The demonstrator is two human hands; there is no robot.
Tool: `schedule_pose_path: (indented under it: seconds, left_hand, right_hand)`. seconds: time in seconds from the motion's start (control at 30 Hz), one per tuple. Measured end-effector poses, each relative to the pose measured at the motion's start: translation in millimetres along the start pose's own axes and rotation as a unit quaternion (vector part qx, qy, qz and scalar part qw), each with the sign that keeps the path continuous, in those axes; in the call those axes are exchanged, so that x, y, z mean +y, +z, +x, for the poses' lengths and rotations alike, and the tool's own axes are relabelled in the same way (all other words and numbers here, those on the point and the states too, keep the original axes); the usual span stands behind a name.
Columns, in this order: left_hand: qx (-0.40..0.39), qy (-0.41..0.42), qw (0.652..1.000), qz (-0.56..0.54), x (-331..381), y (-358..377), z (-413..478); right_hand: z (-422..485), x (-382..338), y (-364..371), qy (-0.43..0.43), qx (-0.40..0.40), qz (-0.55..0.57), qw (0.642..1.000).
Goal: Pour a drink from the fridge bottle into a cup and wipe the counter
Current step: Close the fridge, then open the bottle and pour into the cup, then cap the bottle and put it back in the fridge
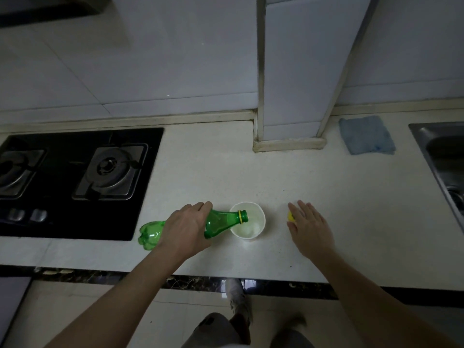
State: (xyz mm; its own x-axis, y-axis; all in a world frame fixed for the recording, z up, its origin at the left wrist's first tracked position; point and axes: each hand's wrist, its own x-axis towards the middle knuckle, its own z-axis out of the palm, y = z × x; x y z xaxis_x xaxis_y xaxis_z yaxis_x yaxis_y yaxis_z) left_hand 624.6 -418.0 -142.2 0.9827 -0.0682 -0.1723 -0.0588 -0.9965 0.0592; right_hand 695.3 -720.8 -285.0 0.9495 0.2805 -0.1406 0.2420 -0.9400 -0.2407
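My left hand [187, 229] grips a green plastic bottle [221, 223] round its middle and holds it tipped on its side. The bottle's open mouth, with a yellow ring, hangs over a white paper cup [259, 228] that stands on the pale counter [226, 172]. Clear liquid shows inside the cup. My right hand [310, 228] lies to the right of the cup with its fingers straight. A small yellow bottle cap [290, 216] sits at its thumb side, partly hidden by the hand. A folded blue cloth [365, 135] lies at the back right of the counter.
A black two-burner gas hob [75, 182] fills the counter's left side. A steel sink [442, 162] is set in at the far right. A tiled pillar [288, 136] juts onto the counter behind the cup. The counter's dark front edge runs below my arms.
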Motion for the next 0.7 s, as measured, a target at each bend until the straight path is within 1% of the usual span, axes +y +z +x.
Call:
schedule_pose_path:
  seconds: [0.1,0.2,0.3,0.4,0.47,0.57,0.63,0.7]
  left_hand:
    - [0.017,-0.003,0.998,-0.052,2.8,5.9,1.2]
    - [0.029,-0.011,0.993,-0.116,4.0,10.1,2.2]
    - [0.042,-0.035,0.979,-0.197,3.4,12.6,0.5]
    - [0.047,-0.075,0.957,-0.276,-2.2,12.3,-0.1]
    - [0.047,-0.11,0.937,-0.328,-8.7,8.3,2.1]
    - [0.056,-0.151,0.904,-0.396,-18.4,-6.8,11.3]
    - [0.07,-0.16,0.888,-0.425,-22.9,-19.5,20.4]
    - [0.089,-0.148,0.872,-0.459,-26.2,-33.4,31.5]
  right_hand:
    - [-0.4,4.0,-4.9,-0.005,0.036,-0.006,0.999]
    - [-1.3,3.9,-9.6,-0.013,0.046,-0.046,0.998]
    - [-1.4,0.5,-11.7,-0.006,0.039,-0.076,0.996]
    - [1.7,-4.4,-11.8,0.001,0.04,-0.088,0.995]
    - [10.0,-10.9,-18.5,0.013,0.049,-0.056,0.997]
    - [35.7,-33.7,-53.4,0.024,0.092,0.07,0.993]
    - [55.5,-58.9,-93.7,0.004,0.12,0.154,0.981]
    - [71.7,-87.5,-141.4,-0.047,0.139,0.203,0.968]
